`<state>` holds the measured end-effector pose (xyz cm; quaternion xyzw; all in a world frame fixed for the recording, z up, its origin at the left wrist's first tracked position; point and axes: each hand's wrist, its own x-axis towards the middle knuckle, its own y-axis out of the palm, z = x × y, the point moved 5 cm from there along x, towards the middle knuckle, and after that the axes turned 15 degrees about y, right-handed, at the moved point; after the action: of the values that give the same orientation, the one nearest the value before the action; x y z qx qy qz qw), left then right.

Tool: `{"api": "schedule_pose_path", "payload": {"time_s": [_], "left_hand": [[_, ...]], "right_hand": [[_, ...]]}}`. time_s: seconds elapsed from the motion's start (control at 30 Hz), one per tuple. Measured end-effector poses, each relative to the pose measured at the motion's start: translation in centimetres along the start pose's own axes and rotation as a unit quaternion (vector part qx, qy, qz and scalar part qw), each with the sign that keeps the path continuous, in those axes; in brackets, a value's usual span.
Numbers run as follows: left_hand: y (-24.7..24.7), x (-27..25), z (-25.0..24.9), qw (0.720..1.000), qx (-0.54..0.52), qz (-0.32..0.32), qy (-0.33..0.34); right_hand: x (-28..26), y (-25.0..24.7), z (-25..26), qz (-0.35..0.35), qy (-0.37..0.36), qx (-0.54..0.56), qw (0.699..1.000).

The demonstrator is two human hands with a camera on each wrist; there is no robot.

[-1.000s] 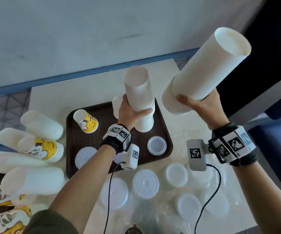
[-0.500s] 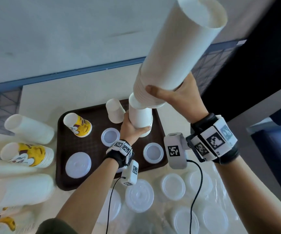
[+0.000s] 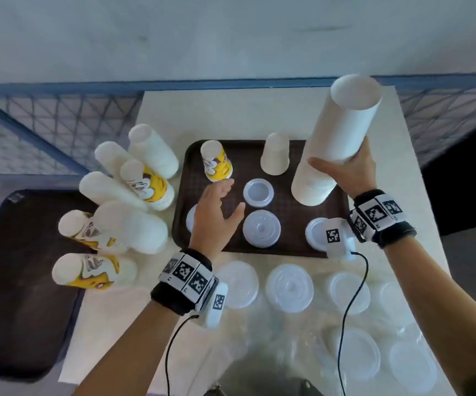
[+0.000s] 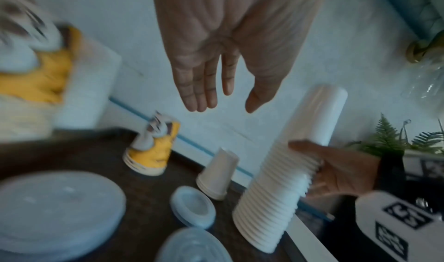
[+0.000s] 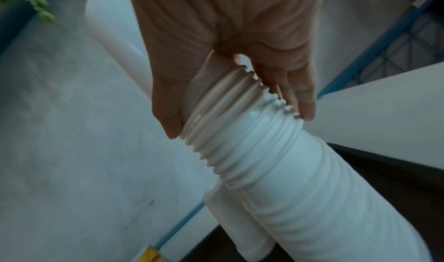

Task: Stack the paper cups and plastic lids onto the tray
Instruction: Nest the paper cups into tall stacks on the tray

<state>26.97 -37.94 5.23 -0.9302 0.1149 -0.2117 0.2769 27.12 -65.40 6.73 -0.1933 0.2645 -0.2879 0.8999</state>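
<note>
A tall stack of white paper cups (image 3: 334,144) (image 4: 286,171) (image 5: 264,161) stands upside down on the right of the brown tray (image 3: 259,250), leaning a little. My right hand (image 3: 345,170) (image 5: 230,80) grips it around the ribbed rims midway up. My left hand (image 3: 219,207) (image 4: 223,87) hovers open over the tray's left half, fingers straight, holding nothing. Also on the tray are a short yellow printed cup stack (image 3: 217,164) (image 4: 151,152), a short white cup stack (image 3: 274,157) (image 4: 217,175) and plastic lids (image 3: 258,192) (image 3: 261,228) (image 4: 192,205).
Several long cup stacks, white and yellow-printed (image 3: 122,207), lie piled on the table left of the tray. Loose clear lids (image 3: 289,287) and plastic wrap cover the table's near side. A second dark tray (image 3: 11,295) sits lower at the left. A wall runs behind the table.
The right hand brought its long cup stack down over the stack that the left hand held, forming one tall stack on the tray. The left hand let go and moved left, open.
</note>
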Motion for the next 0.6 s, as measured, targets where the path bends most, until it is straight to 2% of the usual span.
{"api": "schedule_pose_path", "payload": {"time_s": [0.17, 0.27, 0.37, 0.43, 0.5, 0.6], "left_hand": [[-9.2, -3.8, -0.1, 0.989, 0.115, -0.09, 0.026], [-13.8, -6.4, 0.8, 0.973, 0.184, -0.141, -0.002], [-17.6, -9.3, 2.3, 0.951, 0.244, -0.183, -0.059], [-19.5, -11.2, 3.3, 0.933, 0.282, -0.207, -0.085], [-20.9, -12.9, 4.4, 0.92, 0.298, -0.23, -0.108], [-21.8, -15.0, 6.2, 0.922, 0.251, -0.257, -0.144]], "right_hand": [[-0.3, 1.2, -1.9, -0.009, 0.005, 0.018, 1.0], [-2.1, 0.3, -1.8, -0.103, -0.027, 0.077, 0.991], [-6.6, 0.1, 0.2, -0.219, -0.131, 0.111, 0.96], [-10.4, 2.0, 2.1, -0.245, -0.227, 0.109, 0.936], [-13.6, 5.6, 3.5, -0.187, -0.28, 0.099, 0.936], [-17.3, 13.1, 4.5, 0.005, -0.28, 0.06, 0.958]]}}
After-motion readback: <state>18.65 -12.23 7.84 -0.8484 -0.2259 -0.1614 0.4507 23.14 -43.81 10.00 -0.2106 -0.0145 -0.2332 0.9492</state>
